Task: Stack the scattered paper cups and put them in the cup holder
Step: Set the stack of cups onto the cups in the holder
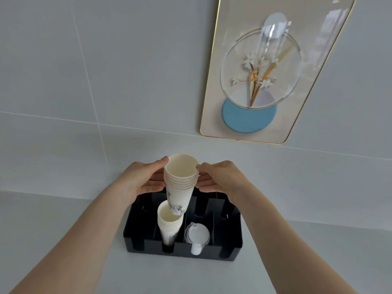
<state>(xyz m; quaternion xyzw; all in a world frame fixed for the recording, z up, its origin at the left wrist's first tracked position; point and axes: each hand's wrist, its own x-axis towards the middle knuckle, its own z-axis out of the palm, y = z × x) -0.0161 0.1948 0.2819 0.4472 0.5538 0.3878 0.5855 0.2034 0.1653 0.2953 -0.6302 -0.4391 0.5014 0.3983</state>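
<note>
Two bare hands work over a black plastic multi-slot cup holder (231,242) on a pale grey counter (63,240), pushed near the tiled wall under a gold-framed floral picture (265,71). Slots are narrow, so cups go in as nested columns. One stack of white paper cups (169,225) already leans in a left-middle slot; clear plastic lids (197,234) fill the next slot right. Second nested stack of white printed paper cups (180,183) is tilted, base aimed behind the seated stack, likely same slot. Left hand (140,179) and right hand (220,177) pinch it at the rims from both sides, fingers lightly curled, probably steadying the column.
</note>
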